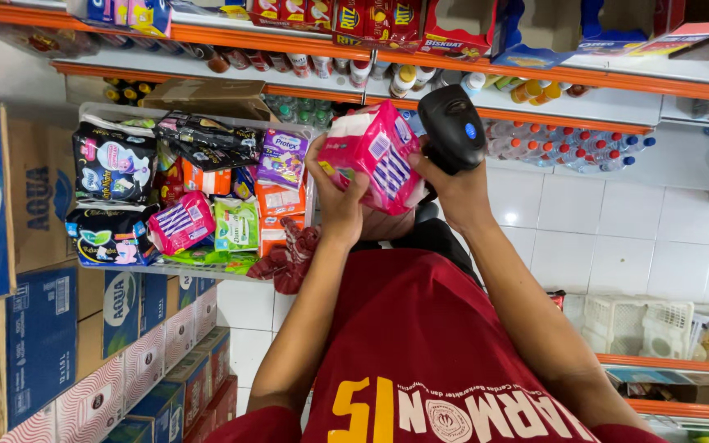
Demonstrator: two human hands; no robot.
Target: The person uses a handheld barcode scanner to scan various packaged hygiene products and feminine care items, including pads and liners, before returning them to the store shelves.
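The person stands between shop shelves, both arms raised in front of a red shirt (420,344). The left hand (340,199) is closed around a pink pack (373,156), fingers wrapped on its left edge, thumb side tucked underneath, so the grip there is firm and full. The right hand (451,182) is closed on a black scanner (451,127), holding it by the handle with the head sticking up and far from the wrist. The pack sits between the two hands, touching the left one and just beside the scanner; the scanner's head lies to the right of the pack and slightly farther off. The pack's long axis runs from the upper left down to the lower right, tilted, with its striped face turned toward the right hand. The left hand carries it, while the right hand is near its right edge but does not grip it. Left of the hands a tray (96,111) holds more soft packs, black, pink, green and orange, piled loosely. Blue cartons (43,328) are stacked near on the left. Far shelves with orange edges (535,74) carry bottles and boxes, and white floor tiles (617,230) spread out on the right, where a pale plastic basket (638,324) sits low.
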